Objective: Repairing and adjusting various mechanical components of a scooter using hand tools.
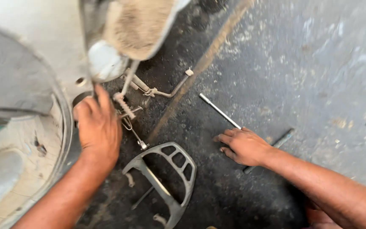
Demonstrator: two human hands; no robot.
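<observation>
- Metal rod [219, 110] — long, thin and silver — lies on the dark, oily floor [318, 63], running at a slant from upper left down to our right hand [243, 146].
- Our right hand rests palm down on the floor over the rod's lower end, fingers slightly curled and pointing left; we cannot tell whether it grips the rod or only lies on it.
- A darker flat bar [281, 139] pokes out from behind that hand on the far side, also on the floor.
- Our left hand [99, 127] reaches up to the underside of a pale grey vehicle body [30, 51], fingers bent around the edge of a round opening [81, 98]; what they hold is hidden by the hand itself.
- Just beside the left hand we see a threaded bolt with a spring [123, 106] and thin bent linkage rods [157, 91] hanging under the body.
- A grey plastic grille piece [172, 169] with slotted openings lies on the floor between our two forearms, near the left wrist.
- A worn, brownish cushion-like part [138, 25] sits at the top — blurred.
</observation>
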